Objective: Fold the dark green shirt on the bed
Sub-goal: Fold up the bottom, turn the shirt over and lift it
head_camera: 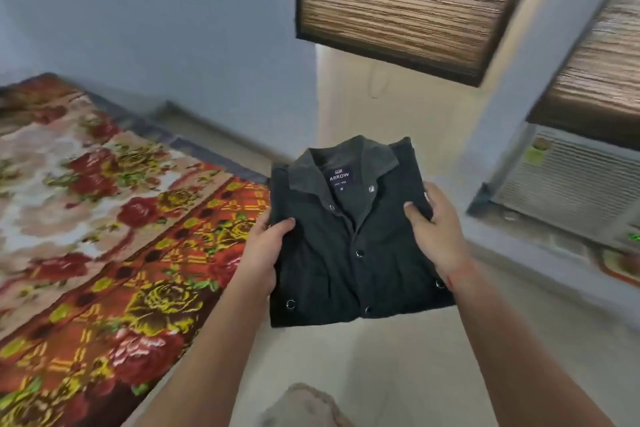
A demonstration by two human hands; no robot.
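Dark green shirt [346, 253] looks folded
Left hand [266, 246] and right hand [436, 229] pinch its sides, thumbs on top; bed [104, 218] next, I guess.

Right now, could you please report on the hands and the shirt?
Left hand and right hand each grip a side of the dark green shirt. Shirt folded, held in the air beside the bed. Nothing in the way.

Bare forearms lead to the left hand [265, 248] and right hand [438, 230]; what looks like a thin red thread [458, 274] crosses the right wrist
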